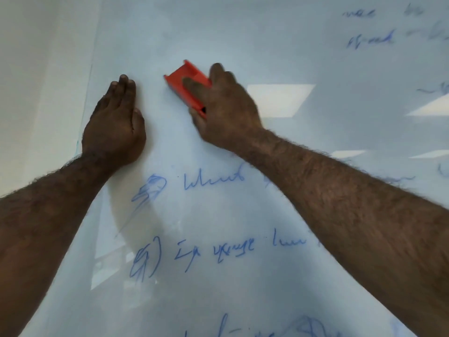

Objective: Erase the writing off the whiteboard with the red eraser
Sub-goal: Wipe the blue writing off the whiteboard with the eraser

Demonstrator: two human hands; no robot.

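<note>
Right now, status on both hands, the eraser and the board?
Right hand gripping red eraser against whiteboard. Left hand flat on board, empty. Blue writing remains below and upper right. Nothing obstructing.

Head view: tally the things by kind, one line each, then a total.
Hands: 2, left hand flat on the board, right hand gripping the eraser
Red eraser: 1
Whiteboard: 1
Total: 4

Wall: plain off-white strip (36, 69) at 9 o'clock, beside the board's edge.
Ceiling-light reflections: bright white patches (279, 99) toward 3 o'clock.
</note>
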